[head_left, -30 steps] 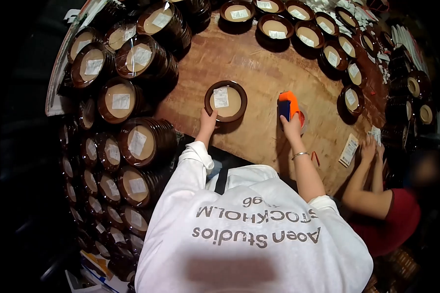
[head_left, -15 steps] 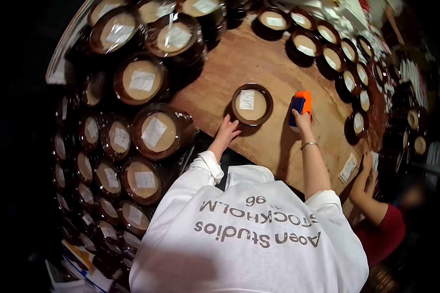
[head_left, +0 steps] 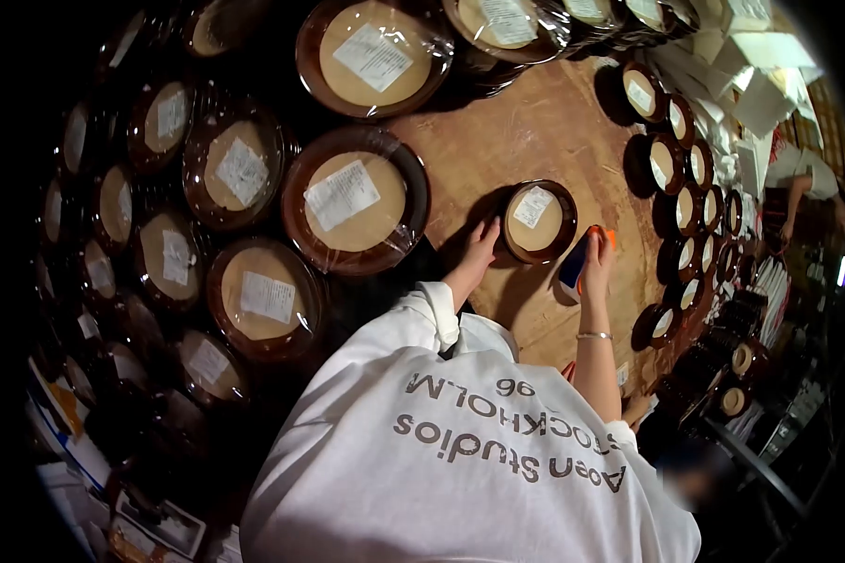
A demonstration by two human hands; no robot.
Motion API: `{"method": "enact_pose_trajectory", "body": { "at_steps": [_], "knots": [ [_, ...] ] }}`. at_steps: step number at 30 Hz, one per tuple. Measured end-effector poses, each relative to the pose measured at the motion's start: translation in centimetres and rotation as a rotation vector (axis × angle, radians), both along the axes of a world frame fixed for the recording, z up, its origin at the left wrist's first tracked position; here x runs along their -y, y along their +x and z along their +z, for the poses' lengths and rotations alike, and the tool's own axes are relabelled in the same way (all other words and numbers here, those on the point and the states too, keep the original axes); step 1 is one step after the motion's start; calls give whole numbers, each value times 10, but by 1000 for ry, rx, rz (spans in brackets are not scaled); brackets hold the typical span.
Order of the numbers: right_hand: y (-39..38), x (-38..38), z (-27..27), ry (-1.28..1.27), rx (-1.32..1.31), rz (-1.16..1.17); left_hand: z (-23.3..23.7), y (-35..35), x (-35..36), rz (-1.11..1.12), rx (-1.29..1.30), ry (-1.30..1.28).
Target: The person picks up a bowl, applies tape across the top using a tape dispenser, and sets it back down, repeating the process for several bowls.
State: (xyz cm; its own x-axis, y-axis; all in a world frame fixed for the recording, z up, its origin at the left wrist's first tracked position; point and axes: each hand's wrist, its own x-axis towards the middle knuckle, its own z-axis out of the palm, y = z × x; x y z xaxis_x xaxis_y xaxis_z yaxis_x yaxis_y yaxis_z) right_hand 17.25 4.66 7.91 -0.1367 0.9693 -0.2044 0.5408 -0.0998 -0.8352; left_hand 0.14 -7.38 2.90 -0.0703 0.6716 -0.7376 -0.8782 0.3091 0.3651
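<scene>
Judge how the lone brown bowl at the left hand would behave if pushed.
The bowl sits low and wide on the wooden table, so it would probably slide, not tip. Its glossy rim may slip under the left hand. Resting flat, it seems unlikely to roll.

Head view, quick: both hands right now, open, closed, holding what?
Left hand: open, fingers against the brown bowl.
Right hand: closed on the orange-and-blue tool.

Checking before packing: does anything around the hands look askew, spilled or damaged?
Nothing stands out. The covered bowl at the left hand sits flat, its label intact; the right hand holds an orange-and-blue tool.
</scene>
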Motion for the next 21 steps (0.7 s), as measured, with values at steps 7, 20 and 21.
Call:
{"method": "enact_pose_trajectory", "body": {
  "at_steps": [7, 20, 21],
  "knots": [
    [-40, -4, -24, -151, -22, 71, 0, 2, -5, 57, -74, 3],
    [-36, -13, -39, 13, 137, 159, -4, 5, -15, 93, 120, 134],
    [-40, -10, -28, 24, 141, 139, 3, 7, -19, -21, -121, -26]
  ]
}}
